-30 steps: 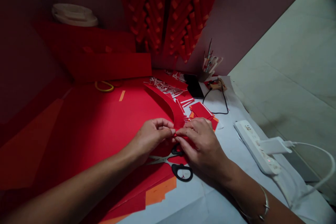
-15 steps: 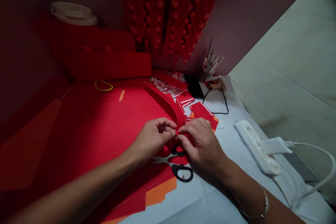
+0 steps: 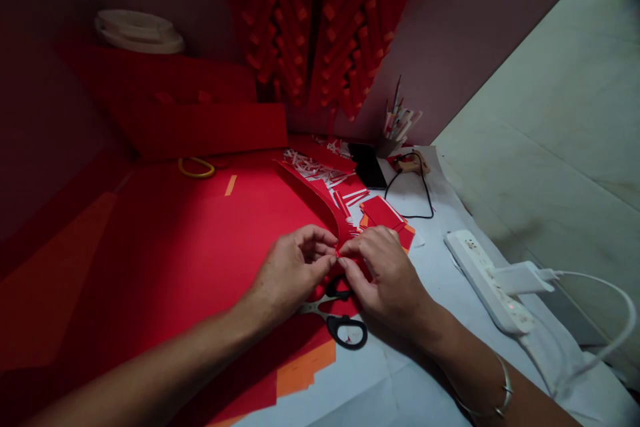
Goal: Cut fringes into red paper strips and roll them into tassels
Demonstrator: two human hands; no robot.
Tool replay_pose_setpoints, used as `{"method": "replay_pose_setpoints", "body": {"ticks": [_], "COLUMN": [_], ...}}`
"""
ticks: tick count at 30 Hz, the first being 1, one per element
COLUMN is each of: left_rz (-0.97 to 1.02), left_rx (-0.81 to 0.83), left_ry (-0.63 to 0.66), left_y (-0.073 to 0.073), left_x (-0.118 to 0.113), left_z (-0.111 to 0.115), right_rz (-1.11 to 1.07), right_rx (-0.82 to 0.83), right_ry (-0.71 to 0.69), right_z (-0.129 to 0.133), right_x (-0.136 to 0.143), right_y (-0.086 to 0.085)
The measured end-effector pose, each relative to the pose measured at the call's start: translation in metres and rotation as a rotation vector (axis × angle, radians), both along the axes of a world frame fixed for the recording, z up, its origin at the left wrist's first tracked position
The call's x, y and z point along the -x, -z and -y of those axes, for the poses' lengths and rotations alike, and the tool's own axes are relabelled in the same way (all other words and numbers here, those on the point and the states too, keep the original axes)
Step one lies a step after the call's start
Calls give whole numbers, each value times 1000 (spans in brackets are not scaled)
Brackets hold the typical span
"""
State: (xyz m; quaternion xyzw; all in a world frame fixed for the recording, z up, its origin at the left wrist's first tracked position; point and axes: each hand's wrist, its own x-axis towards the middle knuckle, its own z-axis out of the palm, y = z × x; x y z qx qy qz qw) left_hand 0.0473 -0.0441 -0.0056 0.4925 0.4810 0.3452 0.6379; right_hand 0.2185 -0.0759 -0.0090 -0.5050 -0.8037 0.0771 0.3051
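My left hand [image 3: 295, 265] and my right hand [image 3: 385, 272] meet at the near end of a curved red paper strip [image 3: 323, 203], thumbs and forefingers pinching its edge. The strip stands on its side and runs away to the upper left; its far side has a fringe of narrow cuts near my right fingertips. What exactly the fingertips cover is hidden. Below the hands lie black-handled scissors [image 3: 346, 332], their blades partly under my left hand. A large red paper sheet [image 3: 200, 240] spreads under my left arm.
White and red paper shreds [image 3: 310, 167], a dark phone [image 3: 367, 165] and red cards [image 3: 385, 215] lie beyond the hands. A pen cup [image 3: 389, 143] stands behind. At right is a white power strip [image 3: 490, 283] with a charger; yellow-handled scissors [image 3: 197, 167] lie at the back left.
Both hands keep their pinch on the strip with only slight finger movement. The left fingers look a little more spread. The whole view has shifted slightly.
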Motion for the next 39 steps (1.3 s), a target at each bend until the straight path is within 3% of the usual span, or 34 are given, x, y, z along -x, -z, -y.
{"method": "replay_pose_setpoints", "body": {"ticks": [15, 39], "left_rz": [-222, -220], "left_rx": [-327, -441], "left_ry": [14, -17], "left_y": [2, 0], "left_x": [3, 0], "left_z": [4, 9], "right_rz": [-72, -88], "right_rx": [66, -47], "right_ry": [-17, 3], "right_z": [-1, 0], "right_x": [0, 1], "right_y": [-2, 5]}}
